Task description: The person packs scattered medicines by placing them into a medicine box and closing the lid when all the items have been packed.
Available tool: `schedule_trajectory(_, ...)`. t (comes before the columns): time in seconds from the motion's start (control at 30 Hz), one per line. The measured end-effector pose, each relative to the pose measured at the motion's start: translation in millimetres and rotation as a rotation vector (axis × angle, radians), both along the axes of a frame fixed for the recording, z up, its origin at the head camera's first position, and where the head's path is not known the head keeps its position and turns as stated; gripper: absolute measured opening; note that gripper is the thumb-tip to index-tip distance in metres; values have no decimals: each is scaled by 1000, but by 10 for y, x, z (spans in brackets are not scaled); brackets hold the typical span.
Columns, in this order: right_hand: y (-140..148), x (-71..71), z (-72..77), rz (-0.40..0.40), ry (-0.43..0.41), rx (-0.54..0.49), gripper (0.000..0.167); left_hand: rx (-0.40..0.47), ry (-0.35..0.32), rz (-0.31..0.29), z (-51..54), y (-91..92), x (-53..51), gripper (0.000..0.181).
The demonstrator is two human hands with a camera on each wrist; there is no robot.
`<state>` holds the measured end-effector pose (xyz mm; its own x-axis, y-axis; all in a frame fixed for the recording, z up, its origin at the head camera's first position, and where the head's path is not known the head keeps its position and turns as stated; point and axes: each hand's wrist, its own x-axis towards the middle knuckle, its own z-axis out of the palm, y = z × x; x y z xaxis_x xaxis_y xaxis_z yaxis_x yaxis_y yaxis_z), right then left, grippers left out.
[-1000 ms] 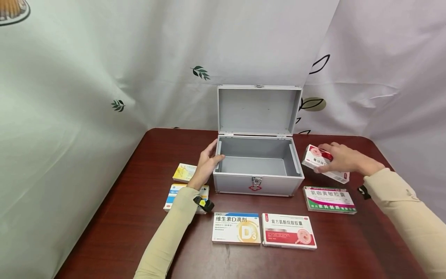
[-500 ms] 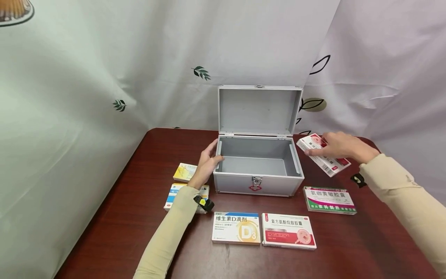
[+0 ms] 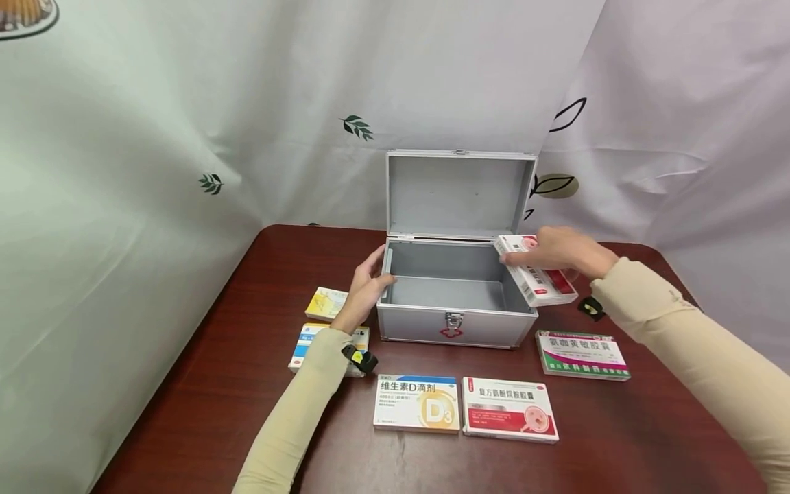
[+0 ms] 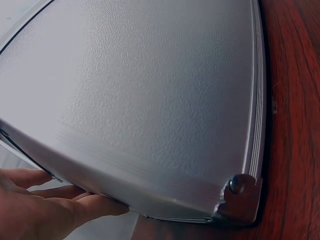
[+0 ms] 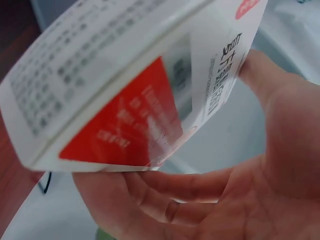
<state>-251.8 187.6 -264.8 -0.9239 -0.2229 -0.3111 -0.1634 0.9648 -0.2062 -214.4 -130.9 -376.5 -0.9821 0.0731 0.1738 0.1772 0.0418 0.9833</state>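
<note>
A silver metal case (image 3: 457,328) with a red cross on its front stands on the table with its lid (image 3: 459,195) raised. My left hand (image 3: 365,288) grips the case's left wall, thumb over the rim and fingers along the outer side. In the left wrist view, those fingers (image 4: 95,207) touch the metal near the top edge. My right hand (image 3: 558,250) holds a red-and-white medicine box (image 3: 543,285), tilted, above the case's right rim. Thumb and fingers lie on opposite edges of that medicine box in the right wrist view.
In front of the case lie a vitamin D box (image 3: 416,403) and another red-and-white medicine box (image 3: 509,409). A green-and-white box (image 3: 583,355) is at the right. Left of the case, a yellow box (image 3: 327,304) and a blue-and-white box (image 3: 308,343) are partly under my left arm.
My right hand has lifted the medicine box from the right side of the table and carried it left to the case's right rim. My left hand has stayed on the case.
</note>
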Motion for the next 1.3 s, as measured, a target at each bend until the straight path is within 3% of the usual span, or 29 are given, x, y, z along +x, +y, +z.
schedule_trajectory(0.23,-412,-56,16,34,-74,12,64,22,-18,7,-193,-35,-152,71)
schedule_trajectory(0.4,-708,-104,-39,31,-153,33,61,27,-24,22,-245,-34,-171,71)
schedule_trajectory(0.6,-1007,-181,-158,83,-183,115,59,34,-36,13,-203,-44,-149,71)
schedule_trajectory(0.83,-1260,-278,-309,103,-218,143,69,3,-34,15,-2,-8,-12,71)
schedule_trajectory(0.97,-1350,-312,-397,87,-270,112,80,24,-44,24,-86,-17,-57,70)
schedule_trajectory(1.1,-1449,-332,-490,50,-335,44,79,29,-31,23,-186,-36,-130,70)
schedule_trajectory(1.27,-1552,-378,-620,61,-409,12,81,27,-39,3,-120,-26,-96,71)
schedule_trajectory(1.3,-1568,-387,-641,68,-420,16,82,34,-38,2,-151,-32,-117,71)
